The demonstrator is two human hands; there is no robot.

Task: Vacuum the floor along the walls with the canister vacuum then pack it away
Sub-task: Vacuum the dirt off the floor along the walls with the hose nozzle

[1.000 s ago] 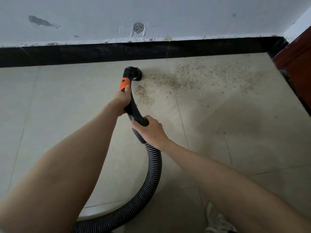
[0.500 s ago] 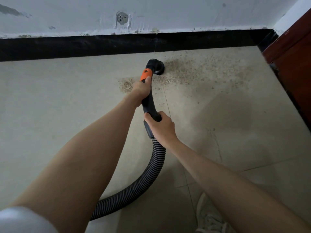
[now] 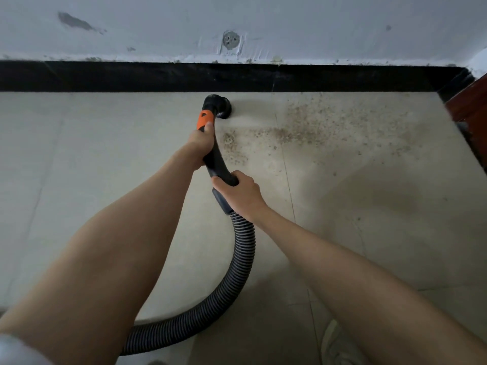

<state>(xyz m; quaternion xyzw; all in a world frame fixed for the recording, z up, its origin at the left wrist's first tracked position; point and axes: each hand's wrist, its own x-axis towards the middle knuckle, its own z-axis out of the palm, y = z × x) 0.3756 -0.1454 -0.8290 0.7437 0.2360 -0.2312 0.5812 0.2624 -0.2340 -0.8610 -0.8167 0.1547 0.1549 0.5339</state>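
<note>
A black round brush nozzle [image 3: 220, 106] sits on the beige tiled floor just below the black skirting [image 3: 158, 76]. It joins a black curved handle tube [image 3: 217, 163] with an orange collar [image 3: 205, 119]. My left hand [image 3: 200, 139] grips the tube right behind the collar. My right hand [image 3: 238, 192] grips the lower end of the tube, where the ribbed grey hose [image 3: 243, 248] begins. The hose loops down and left out of view; the canister is not in view. Brown dust and crumbs [image 3: 303, 130] lie scattered to the right of the nozzle.
The grey-white wall [image 3: 316, 27] has a patched hole [image 3: 230, 40]. A dark red wooden piece [image 3: 471, 114] stands in the right corner. A white shoe [image 3: 340, 346] shows at the bottom edge.
The nozzle has moved up against the skirting, leaving a cleaned strip there. A patch of crumbs stays below and right of the nozzle. Both hands keep their grip.
</note>
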